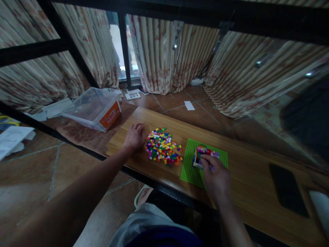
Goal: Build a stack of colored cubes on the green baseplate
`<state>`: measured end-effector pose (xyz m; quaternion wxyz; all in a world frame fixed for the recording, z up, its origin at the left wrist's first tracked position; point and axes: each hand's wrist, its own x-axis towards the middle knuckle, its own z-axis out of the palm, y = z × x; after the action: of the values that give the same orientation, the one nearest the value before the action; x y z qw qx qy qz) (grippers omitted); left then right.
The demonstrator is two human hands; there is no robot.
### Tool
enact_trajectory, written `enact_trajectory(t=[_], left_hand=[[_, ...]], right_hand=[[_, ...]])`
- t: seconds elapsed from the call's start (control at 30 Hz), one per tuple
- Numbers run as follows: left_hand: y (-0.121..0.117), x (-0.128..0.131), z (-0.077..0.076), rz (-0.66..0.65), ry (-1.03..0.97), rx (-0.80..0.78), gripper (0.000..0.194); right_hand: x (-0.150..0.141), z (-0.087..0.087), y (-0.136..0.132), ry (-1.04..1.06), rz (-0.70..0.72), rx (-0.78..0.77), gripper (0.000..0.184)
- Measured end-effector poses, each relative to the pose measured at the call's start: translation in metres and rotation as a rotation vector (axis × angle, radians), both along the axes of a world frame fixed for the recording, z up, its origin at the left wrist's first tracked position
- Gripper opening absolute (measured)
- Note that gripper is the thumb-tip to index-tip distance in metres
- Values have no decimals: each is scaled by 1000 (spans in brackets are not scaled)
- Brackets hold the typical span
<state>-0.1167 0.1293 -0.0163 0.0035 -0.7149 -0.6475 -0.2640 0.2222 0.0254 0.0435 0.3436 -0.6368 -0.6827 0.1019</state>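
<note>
A heap of small coloured bricks (163, 146) lies on the wooden table (246, 171). My left hand (134, 137) rests on the table just left of the heap, fingers curled under, nothing visible in it. To the right lies a green baseplate (189, 171) with a small multicoloured brick block (204, 152) built on it. My right hand (216, 176) reaches over the plate, fingertips pinched against the block's near side.
A clear plastic box (94, 108) with an orange label sits on a brown surface at the left. A black phone (288, 190) lies on the table at the right. Curtains hang behind; papers lie on the tiled floor.
</note>
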Motion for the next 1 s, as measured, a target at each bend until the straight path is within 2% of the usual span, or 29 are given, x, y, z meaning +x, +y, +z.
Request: enact_trajectory(t=[0.17, 0.27, 0.7, 1.0], left_hand=[[0, 0, 0, 9, -5, -4, 28], [0, 1, 2, 4, 2, -9, 28], [0, 1, 2, 2, 2, -12, 28], [-1, 1, 3, 10, 13, -2, 28]], right_hand=[[39, -8, -11, -23, -188, -36, 40], [50, -11, -9, -33, -216, -53, 42], [47, -10, 9, -75, -175, -51, 43], [45, -12, 6, 13, -270, -47, 41]])
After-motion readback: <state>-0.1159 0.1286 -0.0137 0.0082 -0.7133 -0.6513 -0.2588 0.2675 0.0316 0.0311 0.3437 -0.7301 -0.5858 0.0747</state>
